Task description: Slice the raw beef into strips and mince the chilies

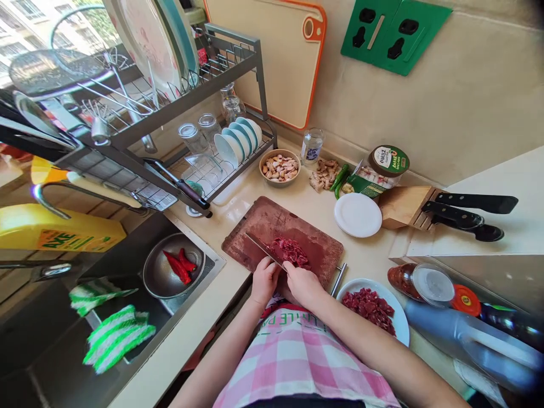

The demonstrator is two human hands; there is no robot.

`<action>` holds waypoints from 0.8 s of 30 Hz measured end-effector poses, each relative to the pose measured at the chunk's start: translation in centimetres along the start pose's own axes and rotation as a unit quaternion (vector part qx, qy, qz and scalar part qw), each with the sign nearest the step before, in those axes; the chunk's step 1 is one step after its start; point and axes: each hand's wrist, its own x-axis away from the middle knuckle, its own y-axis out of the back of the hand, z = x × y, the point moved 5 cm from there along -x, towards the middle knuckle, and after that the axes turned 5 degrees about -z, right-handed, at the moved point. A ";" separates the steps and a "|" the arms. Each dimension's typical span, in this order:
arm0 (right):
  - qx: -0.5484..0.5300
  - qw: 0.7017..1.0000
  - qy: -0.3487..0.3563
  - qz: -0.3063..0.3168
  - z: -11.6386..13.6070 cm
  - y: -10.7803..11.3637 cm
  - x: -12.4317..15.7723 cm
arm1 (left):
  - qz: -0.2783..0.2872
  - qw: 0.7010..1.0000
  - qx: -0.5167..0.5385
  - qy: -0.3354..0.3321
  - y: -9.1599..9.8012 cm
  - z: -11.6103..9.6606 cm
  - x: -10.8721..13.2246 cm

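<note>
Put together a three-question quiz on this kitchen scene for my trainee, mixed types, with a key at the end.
1. True or false: the garlic cloves are in a round bowl.
2. Fill in: the kitchen knife is gripped in the person's ____.
3. The plate beside the pink-checked apron holds: (a) ginger, (b) cut red meat, (c) green chilies.

Key:
1. True
2. right hand
3. b

beige wall (488, 102) | green socket panel (393, 37) | daylit window (25, 28), upper left | cream counter (314, 207) | dark sink (123, 255)
</note>
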 end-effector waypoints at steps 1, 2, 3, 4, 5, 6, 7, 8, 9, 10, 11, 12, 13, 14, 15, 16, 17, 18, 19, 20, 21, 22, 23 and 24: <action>-0.005 1.000 0.007 -0.003 0.1 0.3 -0.5 | 0.008 1.000 0.005 -0.005 0.1 -0.1 0.1; -0.014 1.000 0.012 -0.004 -0.1 0.6 -0.5 | 0.011 1.000 0.011 -0.013 0.3 -0.3 0.2; -0.028 0.999 0.016 -0.003 -0.6 0.8 -0.2 | 0.010 1.000 0.017 -0.024 0.4 -0.4 0.2; -0.047 0.999 0.017 -0.002 -1.4 0.8 0.4 | 0.005 0.999 0.019 -0.034 0.6 -0.6 0.3; -0.068 0.998 0.014 -0.001 -2.2 0.9 1.3 | -0.004 0.999 0.017 -0.041 0.8 -0.7 0.4; -0.085 0.996 0.007 -0.001 -3.0 0.8 2.2 | -0.013 0.999 0.011 -0.046 0.9 -0.7 0.4; -0.096 0.995 -0.001 -0.002 -3.6 0.7 3.2 | -0.021 0.999 0.005 -0.048 1.0 -0.8 0.4; -0.099 0.995 -0.007 -0.004 -4.1 0.5 4.1 | -0.024 0.998 -0.001 -0.051 1.0 -0.8 0.4; -0.096 0.995 -0.012 -0.007 -4.3 0.3 4.9 | -0.025 0.998 -0.005 -0.053 0.9 -0.8 0.3; -0.090 0.996 -0.014 -0.010 -4.4 0.0 5.7 | -0.024 0.998 -0.009 -0.056 0.8 -0.8 0.2; -0.082 0.996 -0.013 -0.010 -4.5 -0.3 6.4 | -0.023 0.998 -0.013 -0.058 0.8 -0.8 0.2; -0.074 0.997 -0.013 -0.006 -4.5 -0.6 6.9 | -0.023 0.998 -0.016 -0.059 0.7 -0.7 0.1; -0.065 0.998 -0.014 0.001 -4.5 -1.0 7.4 | -0.022 0.998 -0.018 -0.058 0.6 -0.7 0.1; -0.056 0.998 -0.017 0.011 -4.6 -1.3 7.7 | -0.022 0.998 -0.017 -0.055 0.5 -0.6 0.1; -0.046 0.999 -0.019 0.022 -4.6 -1.6 7.8 | -0.021 0.998 -0.013 -0.051 0.4 -0.5 0.1; -0.036 0.999 -0.022 0.031 -4.5 -1.7 7.7 | -0.022 0.999 -0.008 -0.046 0.4 -0.4 0.1; -0.026 0.999 -0.025 0.038 -4.2 -1.8 7.2 | -0.024 0.999 -0.002 -0.042 0.3 -0.3 0.1; -0.016 0.999 -0.028 0.042 -3.7 -1.8 6.4 | -0.027 0.999 0.004 -0.038 0.3 -0.3 0.1; -0.010 0.999 -0.031 0.038 -3.0 -1.6 5.3 | -0.030 0.999 0.008 -0.035 0.3 -0.2 0.1; -0.004 0.999 -0.036 0.038 -2.2 -1.5 4.1 | -0.032 0.999 0.009 -0.032 0.3 -0.2 0.0; 0.000 0.999 -0.035 0.022 -1.4 -1.2 2.9 | -0.031 0.999 0.010 -0.030 0.3 -0.1 0.0; -0.002 1.000 -0.030 0.007 -0.7 -0.9 1.8 | -0.027 0.999 0.011 -0.028 0.4 -0.1 -0.1; -0.003 1.000 -0.027 0.001 -0.3 -0.7 1.1 | -0.020 0.999 0.013 -0.029 0.4 -0.2 -0.1; -0.010 1.000 -0.023 -0.004 -0.2 -0.6 0.7 | -0.011 0.999 0.015 -0.030 0.4 -0.2 -0.1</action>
